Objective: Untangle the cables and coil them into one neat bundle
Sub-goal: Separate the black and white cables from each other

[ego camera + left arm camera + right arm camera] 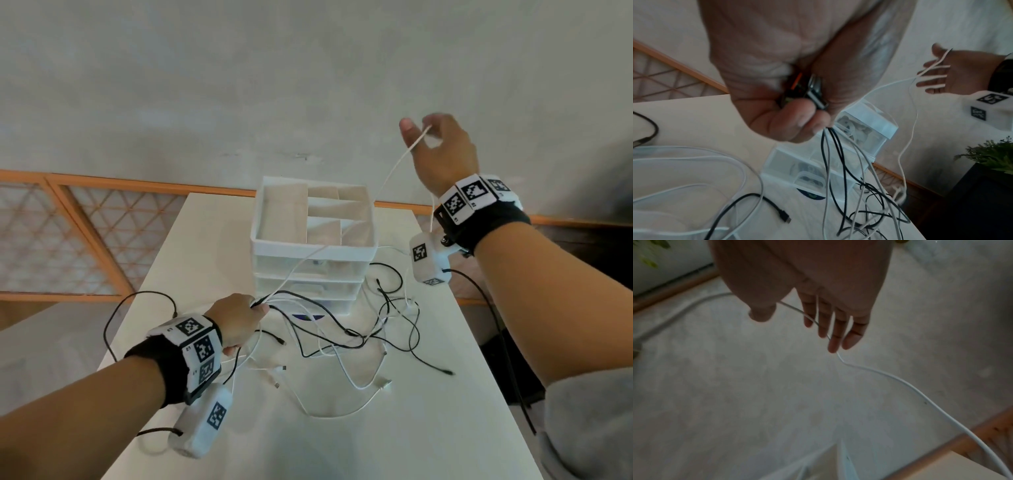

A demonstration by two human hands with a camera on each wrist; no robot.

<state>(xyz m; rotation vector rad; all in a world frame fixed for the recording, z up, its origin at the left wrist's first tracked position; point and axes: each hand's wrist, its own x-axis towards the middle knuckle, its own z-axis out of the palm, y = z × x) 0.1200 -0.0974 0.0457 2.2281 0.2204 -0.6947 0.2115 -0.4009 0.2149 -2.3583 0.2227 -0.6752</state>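
- Early days on this one. The left hand (pixel 239 320) has its grip curled tight round a bunch of plug ends, black and white cables (pixel 838 162) all fanning down out of the fist.
- The right hand (pixel 442 150) is up high, fingers spread and mostly straight, with one white cable (pixel 394 171) draped across them, not really pinched. It runs taut-ish down to the left fist.
- So my guess: the ends are gathered and one cable is being pulled free. That's about all that's done.
- Everything else is a loose mess on the desk (pixel 394 445) in front of the white drawer box (pixel 313 240), black and white strands crossing each other. No coil anywhere yet.
- Left to do: separate the rest, then wind the lot together.
- Writing: nothing readable. Only square black-and-white marker patterns on the wrist bands (pixel 197 346), and a dark label under the drawers that's too hidden to make out.
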